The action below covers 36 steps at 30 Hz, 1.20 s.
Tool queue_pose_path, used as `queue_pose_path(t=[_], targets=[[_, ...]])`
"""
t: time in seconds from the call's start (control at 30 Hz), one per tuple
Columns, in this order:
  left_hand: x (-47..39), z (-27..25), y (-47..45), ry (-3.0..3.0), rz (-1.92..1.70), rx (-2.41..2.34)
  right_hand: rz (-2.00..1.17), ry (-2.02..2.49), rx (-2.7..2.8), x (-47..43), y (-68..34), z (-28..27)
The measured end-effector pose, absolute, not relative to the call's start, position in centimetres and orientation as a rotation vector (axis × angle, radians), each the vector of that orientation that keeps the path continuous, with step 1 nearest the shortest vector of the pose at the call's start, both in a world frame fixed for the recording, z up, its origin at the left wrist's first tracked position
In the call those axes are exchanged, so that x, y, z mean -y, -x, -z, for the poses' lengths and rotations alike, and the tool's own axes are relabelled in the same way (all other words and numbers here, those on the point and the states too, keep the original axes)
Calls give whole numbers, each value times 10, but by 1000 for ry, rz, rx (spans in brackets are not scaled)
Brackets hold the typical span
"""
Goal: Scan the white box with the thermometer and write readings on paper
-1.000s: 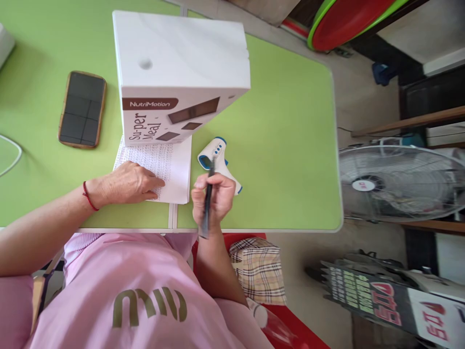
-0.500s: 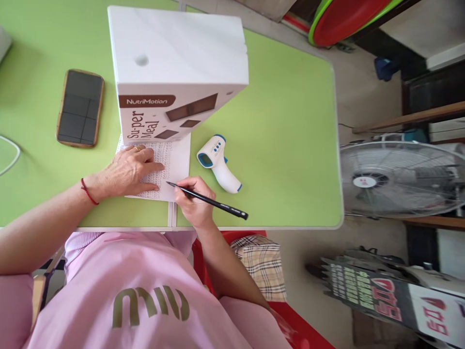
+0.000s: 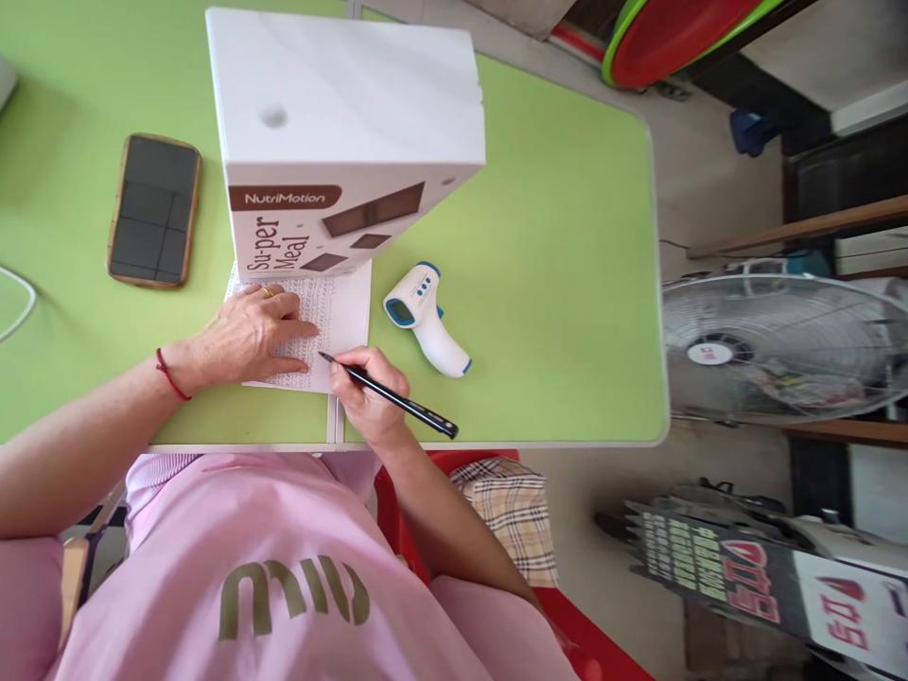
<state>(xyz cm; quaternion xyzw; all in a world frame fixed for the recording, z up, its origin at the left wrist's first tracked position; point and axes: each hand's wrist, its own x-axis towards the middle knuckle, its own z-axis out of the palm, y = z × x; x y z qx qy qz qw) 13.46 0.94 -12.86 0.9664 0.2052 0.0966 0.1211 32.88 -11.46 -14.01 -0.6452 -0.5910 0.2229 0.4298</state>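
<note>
The right hand [image 3: 369, 409] pinches a black pen [image 3: 411, 405], its tip aimed toward ten o'clock over the written paper [image 3: 349, 322] — the left hand [image 3: 252, 339], fingers loosely spread, rests there — with a white box [image 3: 347, 95] at the paper's twelve o'clock.

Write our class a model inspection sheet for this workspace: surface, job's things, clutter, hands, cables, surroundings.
Surface: green table with a seam.
Job's things: pen; paper, partly written on, partly hidden.
Clutter: box, phone, thermometer.
Hands: left hand rests on the paper; right hand holds the pen, tip at the paper, contact unclear.
Cables: white cable, far left.
Surroundings: fan, sign, red chair, plaid cloth.
</note>
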Motion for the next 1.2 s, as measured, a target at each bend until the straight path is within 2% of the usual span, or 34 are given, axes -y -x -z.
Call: queue_pose_path(t=[0.47,0.63,1.2], targets=[[-6,126,-136,-2844,-326,-593,-332,1486,1596,112,-327,144],[-6,129,-136,-2778,-421,-547,-334,1484,1602,112,-328,144],[-6,132,-135,-2737,-391,-542,-367,1495,1572,112,-330,144]])
